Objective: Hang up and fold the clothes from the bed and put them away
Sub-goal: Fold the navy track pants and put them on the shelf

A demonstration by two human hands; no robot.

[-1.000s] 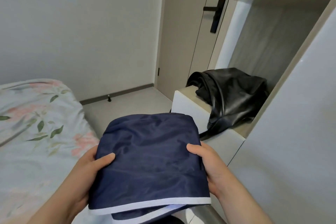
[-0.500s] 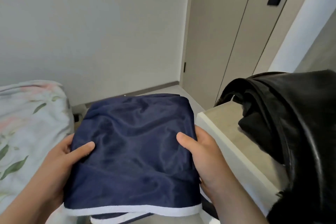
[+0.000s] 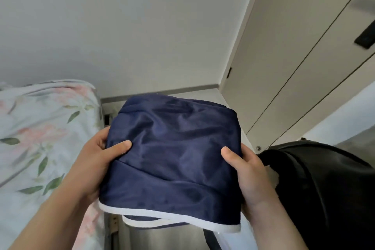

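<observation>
A folded navy garment (image 3: 174,154) with white trim along its near edge is held flat in front of me, above the gap between the bed and the cabinet. My left hand (image 3: 97,160) grips its left side, thumb on top and fingers underneath. On the right side, my right hand (image 3: 246,170) holds it the same way. A crumpled black leather garment (image 3: 324,184) lies at the right, close to my right wrist.
The bed (image 3: 36,138) with a floral sheet fills the left. A beige door (image 3: 294,63) with a dark handle (image 3: 365,38) stands at the upper right. A narrow strip of floor (image 3: 154,237) shows below the garment.
The view has swung left and closer; the cabinet top and black garment slid to the right edge. Both hands keep the same grip on the navy garment, carried slightly higher.
</observation>
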